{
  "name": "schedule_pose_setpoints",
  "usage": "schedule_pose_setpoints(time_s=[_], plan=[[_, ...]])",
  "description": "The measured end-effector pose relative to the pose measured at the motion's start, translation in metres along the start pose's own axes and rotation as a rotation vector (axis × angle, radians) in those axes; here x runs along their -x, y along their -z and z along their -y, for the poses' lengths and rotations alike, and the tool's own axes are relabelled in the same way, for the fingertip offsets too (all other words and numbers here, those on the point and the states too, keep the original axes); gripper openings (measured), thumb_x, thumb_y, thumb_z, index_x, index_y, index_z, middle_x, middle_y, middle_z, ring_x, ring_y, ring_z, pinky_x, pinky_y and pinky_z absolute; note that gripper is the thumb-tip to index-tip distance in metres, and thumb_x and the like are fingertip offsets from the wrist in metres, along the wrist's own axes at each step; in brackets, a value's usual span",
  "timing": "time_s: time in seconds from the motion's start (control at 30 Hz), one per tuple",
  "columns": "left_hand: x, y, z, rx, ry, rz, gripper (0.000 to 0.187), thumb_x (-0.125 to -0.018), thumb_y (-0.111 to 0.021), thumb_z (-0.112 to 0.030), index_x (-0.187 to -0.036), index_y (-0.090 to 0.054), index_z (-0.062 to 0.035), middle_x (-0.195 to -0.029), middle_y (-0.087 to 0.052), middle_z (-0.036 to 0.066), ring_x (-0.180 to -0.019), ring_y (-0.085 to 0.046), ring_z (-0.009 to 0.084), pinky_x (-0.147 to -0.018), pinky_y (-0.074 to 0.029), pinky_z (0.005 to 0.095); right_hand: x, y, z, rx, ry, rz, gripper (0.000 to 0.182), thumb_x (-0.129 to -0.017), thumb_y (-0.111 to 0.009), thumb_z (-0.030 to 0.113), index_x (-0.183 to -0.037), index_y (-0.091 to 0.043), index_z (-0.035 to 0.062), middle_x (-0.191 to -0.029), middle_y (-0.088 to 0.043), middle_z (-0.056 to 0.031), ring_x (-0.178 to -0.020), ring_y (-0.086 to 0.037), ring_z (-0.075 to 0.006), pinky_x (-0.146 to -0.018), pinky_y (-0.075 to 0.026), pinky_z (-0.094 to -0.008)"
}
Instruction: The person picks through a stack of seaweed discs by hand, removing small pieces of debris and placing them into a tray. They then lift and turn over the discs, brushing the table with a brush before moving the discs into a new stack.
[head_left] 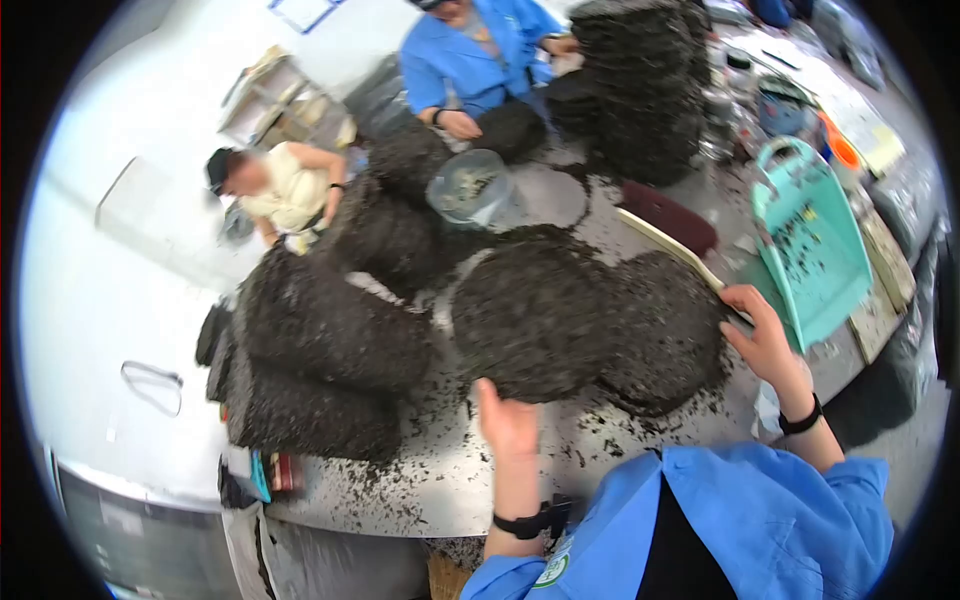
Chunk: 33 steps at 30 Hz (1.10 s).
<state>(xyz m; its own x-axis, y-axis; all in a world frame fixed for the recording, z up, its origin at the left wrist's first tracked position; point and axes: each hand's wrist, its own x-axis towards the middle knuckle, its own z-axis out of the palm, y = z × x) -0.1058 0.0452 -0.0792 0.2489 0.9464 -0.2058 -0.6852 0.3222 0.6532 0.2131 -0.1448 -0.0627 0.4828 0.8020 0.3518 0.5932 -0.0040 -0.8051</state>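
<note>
- Clock faces are centred on the front dark disc (525, 315), which lies on the table (345, 505); its surface is blurred.
- Left hand (510, 428): at 6 to 7 o'clock, touching the disc's near rim. Thumb stands up, apart from the rest of the hand, at 7 o'clock. Other fingers blurred and partly hidden at the rim; cannot tell how far they are bent or whether they grip.
- Right hand (765, 335): at 3 o'clock, well apart from the left. Thumb and fingers are closed around the handle end of a brush (672, 240), little gap between them.
- Brush runs from this hand toward 2 o'clock, maroon bristles on its far side.
- Second dark disc (665, 325): at 3 o'clock, just beside the front one, their edges meeting or overlapping.
- Dark crumbs (450, 450): scattered on the table around the left hand.
- Clear bucket (468, 195): 11 o'clock.
- Tall dark stack (640, 95): 1 o'clock.
- Teal basin (850, 275): between 2 and 3 o'clock, crumbs inside.
- Bulky dark slabs (325, 335): 9 o'clock.
- Co-worker in blue (455, 65): 11 to 12 o'clock, across the table.
</note>
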Motion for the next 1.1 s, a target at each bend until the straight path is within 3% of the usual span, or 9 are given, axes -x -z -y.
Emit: schedule_pose_setpoints(time_s=[0.27,0.33,0.37,0.5,0.57,0.7,0.9,1.03,1.1], plan=[[-0.004,0.131,-0.037,-0.264,-0.056,-0.202,0.053,-0.100,-0.054,-0.024,-0.146,-0.038,-0.0001,-0.147,-0.045,0.018,-0.138,-0.039,0.0327,-0.118,-0.027,0.0503,0.011,-0.013,-0.022,-0.137,-0.201,0.069,0.044,-0.093,-0.062,0.015,-0.133,-0.051,-0.0019,-0.118,-0.060,-0.0130,-0.108,-0.059,-0.0243,-0.095,-0.046,-0.0349],[0.002,0.110,-0.027,-1.369,-0.555,-0.413,0.057,-0.098,-0.056,-0.012,-0.148,-0.034,0.0019,-0.151,-0.040,0.020,-0.143,-0.034,0.0304,-0.118,-0.026,0.0495,0.006,-0.013,-0.018,-0.126,-0.207,0.077,0.043,-0.094,-0.061,0.016,-0.132,-0.052,-0.0019,-0.119,-0.060,-0.0132,-0.109,-0.059,-0.0247,-0.096,-0.046,-0.0350],[0.008,0.092,-0.024,-1.369,-0.553,-0.415,0.057,-0.098,-0.056,-0.012,-0.148,-0.034,0.0019,-0.151,-0.040,0.020,-0.143,-0.034,0.0304,-0.118,-0.026,0.0495,0.004,-0.013,-0.018,-0.112,-0.209,0.081,0.042,-0.096,-0.060,0.018,-0.132,-0.053,-0.0020,-0.120,-0.059,-0.0135,-0.111,-0.058,-0.0250,-0.097,-0.045,-0.0351],[0.031,-0.017,0.008,-1.302,-0.498,0.588,0.072,-0.085,-0.068,-0.011,-0.149,-0.035,0.0000,-0.158,-0.029,0.021,-0.149,-0.024,0.0336,-0.119,-0.024,0.0501,-0.001,-0.011,-0.022,-0.131,-0.214,0.090,0.037,-0.095,-0.055,0.012,-0.129,-0.056,-0.0017,-0.120,-0.058,-0.0145,-0.114,-0.057,-0.0263,-0.100,-0.043,-0.0351],[0.040,-0.059,0.033,-1.698,-0.676,0.951,0.076,-0.082,-0.071,-0.019,-0.148,-0.038,-0.0013,-0.158,-0.027,0.024,-0.149,-0.022,0.0387,-0.119,-0.022,0.0529,-0.002,-0.011,-0.025,-0.154,-0.079,0.068,0.038,-0.090,-0.048,0.003,-0.127,-0.057,-0.0013,-0.121,-0.058,-0.0149,-0.116,-0.055,-0.0271,-0.100,-0.042,-0.0347],[0.037,-0.080,0.053,-1.814,-0.631,1.097,0.080,-0.078,-0.074,-0.025,-0.147,-0.040,-0.0027,-0.157,-0.031,0.023,-0.147,-0.025,0.0408,-0.117,-0.023,0.0574,-0.003,-0.010,-0.010,-0.453,-0.181,0.089,0.055,-0.082,-0.049,-0.007,-0.136,-0.049,0.0025,-0.113,-0.059,-0.0093,-0.108,-0.056,-0.0186,-0.098,-0.043,-0.0333],[0.017,-0.075,0.029,-1.465,-0.739,0.920,0.062,-0.088,-0.067,-0.028,-0.140,-0.048,-0.0006,-0.140,-0.052,0.024,-0.133,-0.049,0.0381,-0.111,-0.036,0.0511,-0.005,-0.010,-0.005,-0.399,-0.218,0.131,0.055,-0.091,-0.065,0.005,-0.141,-0.044,0.0067,-0.111,-0.064,-0.0089,-0.105,-0.060,-0.0166,-0.096,-0.045,-0.0338],[-0.021,-0.046,0.016,-0.540,-0.422,0.001,0.046,-0.105,-0.047,-0.032,-0.137,-0.046,0.0012,-0.119,-0.062,0.014,-0.095,-0.066,0.0259,-0.087,-0.054,0.0372,-0.006,-0.018,-0.005,-0.444,-0.119,0.101,0.042,-0.091,-0.064,0.005,-0.131,-0.052,0.0020,-0.113,-0.066,-0.0097,-0.106,-0.063,-0.0198,-0.097,-0.047,-0.0357],[-0.028,-0.041,-0.001,-0.475,-0.310,-0.062,0.045,-0.106,-0.045,-0.032,-0.139,-0.043,-0.0015,-0.128,-0.059,0.014,-0.108,-0.063,0.0291,-0.095,-0.052,0.0404,-0.003,-0.017,-0.009,-0.343,-0.080,0.106,0.036,-0.089,-0.063,0.002,-0.124,-0.058,0.0007,-0.113,-0.066,-0.0091,-0.106,-0.063,-0.0185,-0.096,-0.048,-0.0342]])
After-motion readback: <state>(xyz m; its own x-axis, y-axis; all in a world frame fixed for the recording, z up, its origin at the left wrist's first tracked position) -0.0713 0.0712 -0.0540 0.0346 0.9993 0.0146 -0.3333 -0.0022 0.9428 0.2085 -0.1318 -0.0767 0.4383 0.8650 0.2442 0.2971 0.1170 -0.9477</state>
